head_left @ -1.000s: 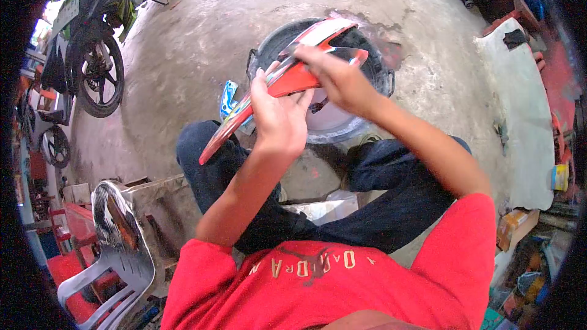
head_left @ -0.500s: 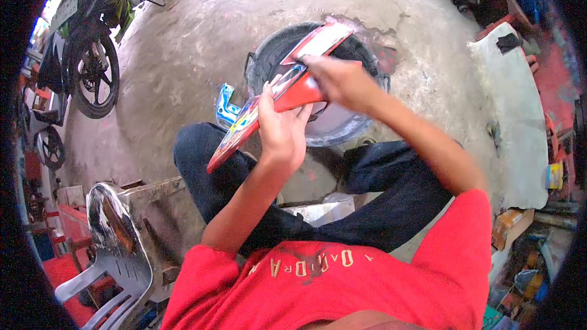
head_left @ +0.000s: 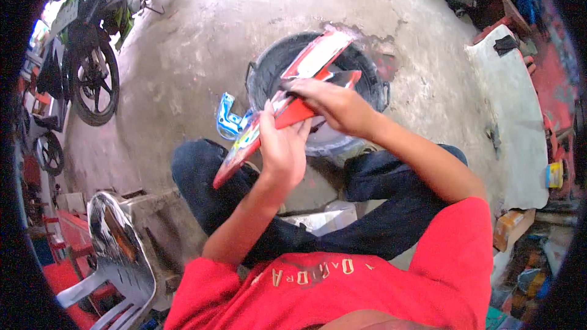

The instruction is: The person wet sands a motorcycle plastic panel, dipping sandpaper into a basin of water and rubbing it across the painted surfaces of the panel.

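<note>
Fingers of the left hand point(head_left: 284, 146) are clamped on the red-and-white panel point(head_left: 321, 55). The right hand point(head_left: 345, 107) lies across its upper face, fingers close together; whether they grip a dark pad is unclear. The panel's long axis runs from between one and two o'clock, over the basin point(head_left: 264, 73), down to between seven and eight, near the left knee point(head_left: 199, 162). The right fingers are nearer the white end, at about two o'clock from the left hand; compared with the earlier frame, they have slid towards that hand.
</note>
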Demonstrator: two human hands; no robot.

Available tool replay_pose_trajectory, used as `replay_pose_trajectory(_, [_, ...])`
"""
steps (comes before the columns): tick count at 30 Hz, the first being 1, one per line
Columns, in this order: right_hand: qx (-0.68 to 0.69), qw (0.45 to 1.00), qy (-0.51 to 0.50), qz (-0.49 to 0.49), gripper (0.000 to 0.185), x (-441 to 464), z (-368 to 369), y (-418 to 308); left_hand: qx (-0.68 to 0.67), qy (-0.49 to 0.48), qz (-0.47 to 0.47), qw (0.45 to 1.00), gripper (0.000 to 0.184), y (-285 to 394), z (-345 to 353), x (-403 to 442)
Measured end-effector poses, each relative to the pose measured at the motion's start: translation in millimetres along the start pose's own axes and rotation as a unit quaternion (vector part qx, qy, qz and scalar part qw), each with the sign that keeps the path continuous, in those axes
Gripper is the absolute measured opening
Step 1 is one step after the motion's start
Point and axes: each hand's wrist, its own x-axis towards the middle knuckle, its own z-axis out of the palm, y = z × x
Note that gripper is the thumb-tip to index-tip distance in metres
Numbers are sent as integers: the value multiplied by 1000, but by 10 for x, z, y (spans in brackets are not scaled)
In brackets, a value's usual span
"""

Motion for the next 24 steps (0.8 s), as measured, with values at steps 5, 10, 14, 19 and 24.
replay_pose_trajectory(5, [-23,984,-19,175,34,9,-162,171,3,53,-23,998,51,36,53,-19])
replay_pose_trajectory(10, [-32,998,-49,-11,44,25,-52,-176,4,5,-43,999,51,5,-54,37])
replay_pose_trajectory(14, [-51,992,14,110,41,-27,-58,272,-9,13,-32,999,50,-2,-47,13])
replay_pose_trajectory(19, [-6,1000,-16,21,44,43,41,-141,6,25,-19,999,51,0,-52,40])
replay_pose_trajectory(24, [-4,996,13,92,40,44,-20,165,-2,39,-24,999,52,4,-7,14])
